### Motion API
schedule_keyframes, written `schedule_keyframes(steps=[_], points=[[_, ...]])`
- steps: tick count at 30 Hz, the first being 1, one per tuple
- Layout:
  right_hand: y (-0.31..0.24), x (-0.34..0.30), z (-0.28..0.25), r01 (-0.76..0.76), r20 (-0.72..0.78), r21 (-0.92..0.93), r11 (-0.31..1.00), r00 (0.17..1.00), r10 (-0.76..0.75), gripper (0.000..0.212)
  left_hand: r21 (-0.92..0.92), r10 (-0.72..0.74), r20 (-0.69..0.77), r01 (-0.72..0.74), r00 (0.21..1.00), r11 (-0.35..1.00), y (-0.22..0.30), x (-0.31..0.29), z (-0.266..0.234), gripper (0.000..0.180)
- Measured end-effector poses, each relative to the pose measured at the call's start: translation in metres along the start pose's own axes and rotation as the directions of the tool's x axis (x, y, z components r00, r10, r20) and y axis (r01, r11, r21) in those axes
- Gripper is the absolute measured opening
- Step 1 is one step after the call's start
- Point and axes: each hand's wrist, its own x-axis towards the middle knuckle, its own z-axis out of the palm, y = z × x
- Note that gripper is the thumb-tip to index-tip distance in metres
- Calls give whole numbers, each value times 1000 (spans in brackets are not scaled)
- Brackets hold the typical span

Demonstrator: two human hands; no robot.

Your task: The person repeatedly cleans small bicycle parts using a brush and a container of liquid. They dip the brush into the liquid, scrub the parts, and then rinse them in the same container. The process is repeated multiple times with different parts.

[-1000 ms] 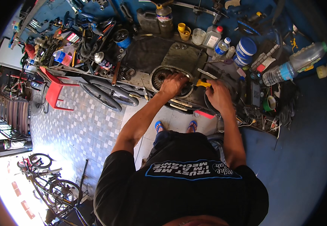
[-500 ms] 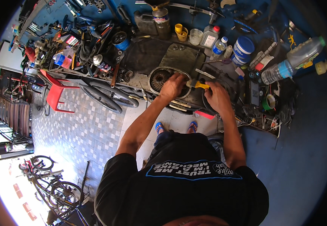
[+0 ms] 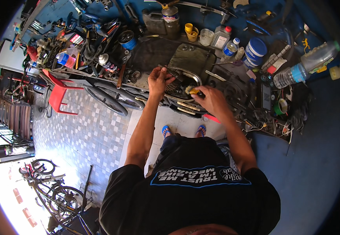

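Observation:
A round metal basin [image 3: 196,77] sits at the front of the workbench with a bike cassette [image 3: 173,89] inside, partly hidden by my hands. Over its left rim, my left hand [image 3: 158,81] is raised with thumb and fingers pinched together. A small dark piece seems to be between them, too unclear to name. My right hand [image 3: 214,101] grips a yellow-handled brush [image 3: 194,91] at the basin's right front side. The brush's pale bristles point left, toward the cassette.
Behind the basin lie a dark mat [image 3: 189,58] and a yellow cup [image 3: 192,36]. Bottles and a blue-lidded tub [image 3: 256,49] stand at the back right. A wrench [image 3: 124,70] and a spray can [image 3: 105,62] lie left. Bicycle tyres [image 3: 107,98] and a red chair [image 3: 58,92] are below.
My left hand has moved left and up from inside the basin to its left rim. My right hand has brought the brush lower and left, toward the cassette.

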Motion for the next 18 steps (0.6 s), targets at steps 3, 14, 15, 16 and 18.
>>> schedule_keyframes(steps=[3, 14, 15, 16, 18], points=[[3, 16, 10, 19, 24, 37, 999, 1000, -20, 32, -19, -49, 4, 49, 999, 999, 2, -4, -6, 27], [15, 67, 49, -309, 148, 893, 328, 888, 434, 48, 114, -53, -33, 56, 998, 992, -16, -20, 6, 32], [-1, 63, 52, -249, 114, 933, 259, 889, 444, 47, 92, -32, -30, 34, 999, 995, -19, -21, 10, 31], [3, 62, 62, -239, 98, 919, 312, 909, 406, 51, 71, -11, -28, 13, 1000, 997, -23, -21, 14, 31], [21, 58, 80, -227, 48, 890, 396, 909, 414, 54, 82, 30, -45, -27, 999, 996, -20, -20, 22, 27]])
